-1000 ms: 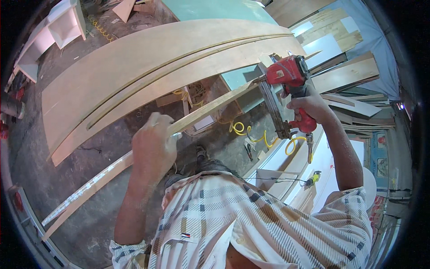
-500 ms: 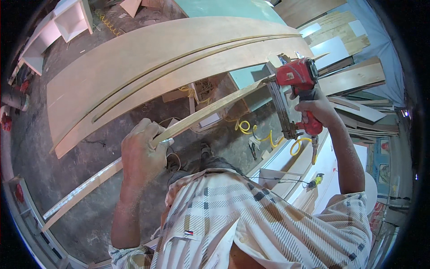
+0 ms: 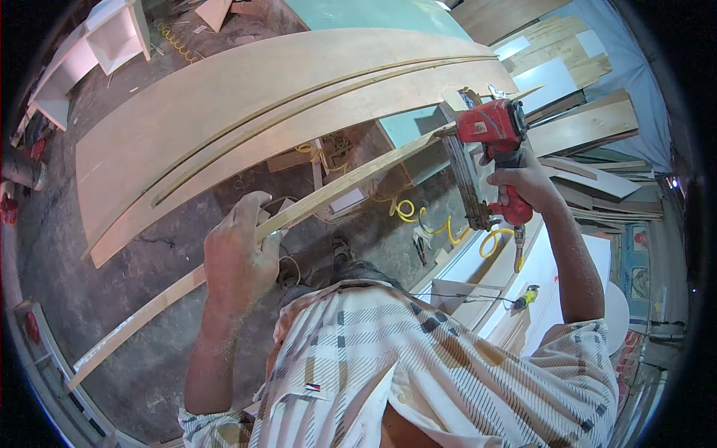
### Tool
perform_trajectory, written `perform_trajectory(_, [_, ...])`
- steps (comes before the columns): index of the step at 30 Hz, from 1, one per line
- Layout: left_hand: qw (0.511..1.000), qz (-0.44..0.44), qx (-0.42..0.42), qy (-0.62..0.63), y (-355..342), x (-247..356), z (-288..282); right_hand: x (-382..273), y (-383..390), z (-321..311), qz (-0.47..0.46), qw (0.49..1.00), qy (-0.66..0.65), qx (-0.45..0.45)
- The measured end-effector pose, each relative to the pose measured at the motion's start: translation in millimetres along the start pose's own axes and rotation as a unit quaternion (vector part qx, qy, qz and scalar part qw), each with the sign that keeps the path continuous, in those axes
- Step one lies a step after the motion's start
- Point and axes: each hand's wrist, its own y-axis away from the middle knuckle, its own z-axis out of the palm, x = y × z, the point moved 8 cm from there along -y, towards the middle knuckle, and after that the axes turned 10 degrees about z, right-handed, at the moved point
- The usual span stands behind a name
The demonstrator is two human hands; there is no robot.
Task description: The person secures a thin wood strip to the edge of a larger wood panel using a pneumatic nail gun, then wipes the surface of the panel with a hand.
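Note:
My left hand (image 3: pixel 243 254) is closed round a long narrow wooden strip (image 3: pixel 336 190), which runs from the lower left up toward the upper right, with some white streaks near its lower end. My right hand (image 3: pixel 523 179) grips a red pneumatic nail gun (image 3: pixel 489 127) with a long metal magazine and a yellow coiled hose (image 3: pixel 448 230) at its base. The gun's nose meets the strip's upper end. Behind lies a large curved plywood panel (image 3: pixel 187 119) with two long thin strips lying along it.
A teal board (image 3: pixel 373 16) is at the back. A white cabinet (image 3: pixel 119 41) stands far left. Stacked boards (image 3: pixel 590 123) lie at right. A green power tool (image 3: pixel 523 299) rests on white panels at lower right. A metal frame (image 3: pixel 48 358) is at lower left, on the concrete floor (image 3: pixel 134 299).
My left hand shifted left on the strip, and its fingers rearranged. The white streaks on the strip's lower part show less now. The nail gun moved slightly right.

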Motion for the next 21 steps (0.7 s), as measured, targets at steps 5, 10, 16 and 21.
perform_trajectory(5, [0.996, 0.068, -0.033, -0.057, 0, 5, 4, 0, 1, 0, -0.008, 1.0, -0.008, 0.003])
perform_trajectory(10, [0.993, 0.083, -0.02, -0.078, 1, 8, 4, 1, -1, 1, -0.007, 1.0, -0.001, 0.009])
perform_trajectory(16, [0.998, 0.04, -0.033, -0.026, -4, 4, 0, -3, 2, 0, -0.029, 0.999, 0.015, 0.001])
perform_trajectory(21, [0.999, 0.011, -0.027, -0.019, -2, -1, 0, -27, 28, 12, -0.026, 0.999, 0.023, 0.0])
